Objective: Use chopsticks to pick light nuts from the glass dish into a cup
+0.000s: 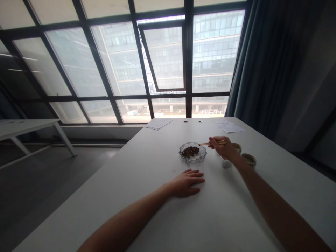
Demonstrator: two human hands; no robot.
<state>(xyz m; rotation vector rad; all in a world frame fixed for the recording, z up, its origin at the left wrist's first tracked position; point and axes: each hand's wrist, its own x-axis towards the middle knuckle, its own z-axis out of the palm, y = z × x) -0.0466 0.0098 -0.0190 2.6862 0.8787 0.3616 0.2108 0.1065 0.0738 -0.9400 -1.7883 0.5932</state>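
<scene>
My right hand (221, 147) is closed around a pair of chopsticks (204, 144), whose tips point left at the rim of a clear glass bowl (200, 158) with a scalloped edge. Small dark brown pieces (190, 152) lie in the bowl, mostly on its left side; their kind is too small to tell. My left hand (187, 183) rests flat on the white table, fingers spread, in front of the bowl. Behind and beside my right wrist stand a round container (237, 147), partly hidden, and a second one (249, 159). A pale cup-like thing (226, 163) shows below the hand.
The white table (147, 189) stretches toward large windows. Sheets of paper (158, 124) lie at its far left corner, more paper (229, 126) at the far right. Another table (28, 126) stands to the left. A dark blue curtain (259, 77) hangs on the right.
</scene>
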